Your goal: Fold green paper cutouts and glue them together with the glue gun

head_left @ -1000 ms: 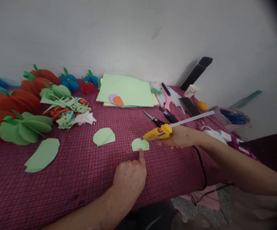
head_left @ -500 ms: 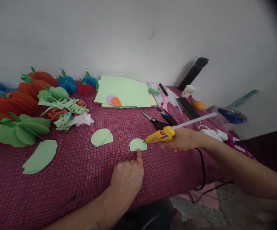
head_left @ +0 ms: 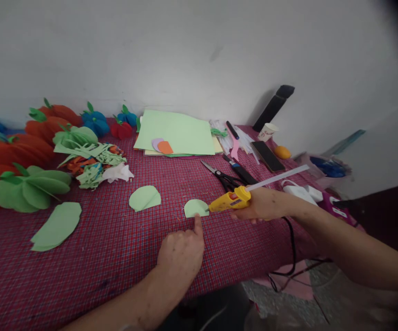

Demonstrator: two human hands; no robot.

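My right hand (head_left: pixel 264 204) grips a yellow glue gun (head_left: pixel 230 201) with a white glue stick jutting from its back; the nozzle touches the right edge of a small green paper half-circle (head_left: pixel 195 208) on the red checked cloth. My left hand (head_left: pixel 181 253) is curled, its forefinger stretched out and pressing the near edge of that paper piece. A second folded green piece (head_left: pixel 144 198) lies a little to the left.
Black scissors (head_left: pixel 221 176), a knife, a phone (head_left: pixel 267 155), a paper cup (head_left: pixel 265 132) and green paper sheets (head_left: pixel 176 133) lie behind. Paper fruit (head_left: pixel 30 187), paper scraps (head_left: pixel 93 163) and a green cut-out stack (head_left: pixel 56 226) fill the left. The gun's black cord hangs over the table's right edge.
The glue gun's nozzle has slid slightly down and along the right edge of the small green piece. My left forefinger stays pressed on it.
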